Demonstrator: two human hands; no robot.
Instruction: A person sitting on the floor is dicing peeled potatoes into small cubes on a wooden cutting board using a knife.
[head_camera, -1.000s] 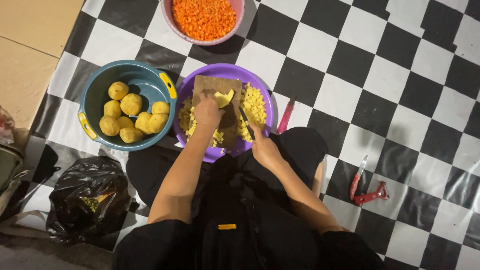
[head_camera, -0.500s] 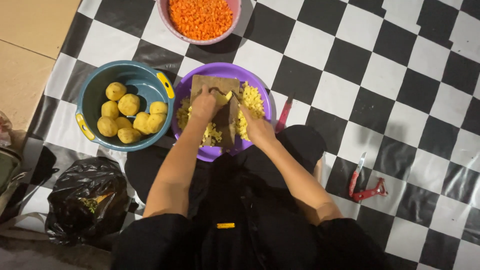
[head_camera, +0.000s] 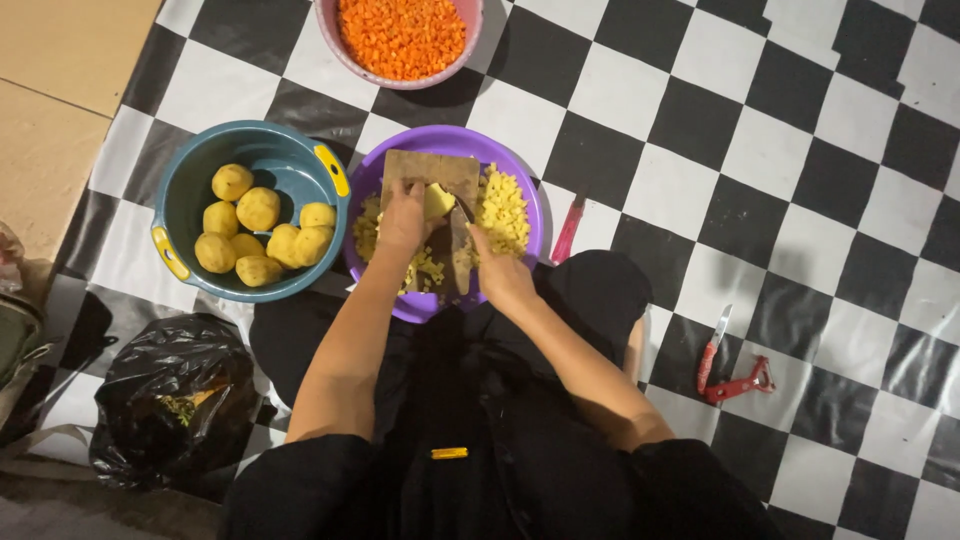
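potato piece (head_camera: 438, 200) sits on the cutting board (head_camera: 430, 170) over the crowded purple bowl (head_camera: 520, 170), pinned under the left hand (head_camera: 405, 218). right hand (head_camera: 500, 275), just beside it, is clamped on the knife (head_camera: 460, 245); open checkered floor (head_camera: 800, 150) lies to the right.

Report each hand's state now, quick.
Left hand: closed on a potato piece, pressing it to the cutting board.
Right hand: closed around a knife.

One head-worn camera looks almost straight down from above the seated person onto the checkered mat (head_camera: 800, 120), at middling distance.
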